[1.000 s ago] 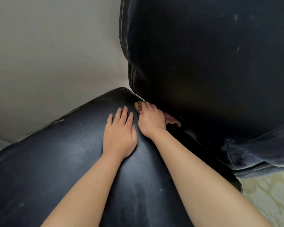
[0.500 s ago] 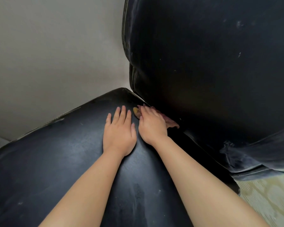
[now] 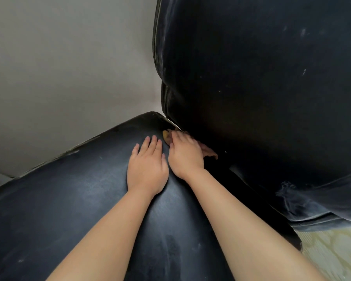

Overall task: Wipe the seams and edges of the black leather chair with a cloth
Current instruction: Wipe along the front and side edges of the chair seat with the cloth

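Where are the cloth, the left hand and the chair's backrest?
cloth [image 3: 210, 152]: head view, on the bunched end showing beside the right wrist.
left hand [image 3: 147, 169]: head view, on the back of the hand.
backrest [image 3: 261, 88]: head view, on its front leather face.

Plain grey-white painted wall [image 3: 65, 63] fills upper left, evenly lit, soft daylight. Pale cream patterned floor covering [image 3: 332, 252] with faint oval motifs shows lower right. Pale strip at left edge, unclear.

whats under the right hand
A cloth lies under the right hand: the cloth peeks out on both sides in the seam between seat and backrest. Its middle is covered by the hand.
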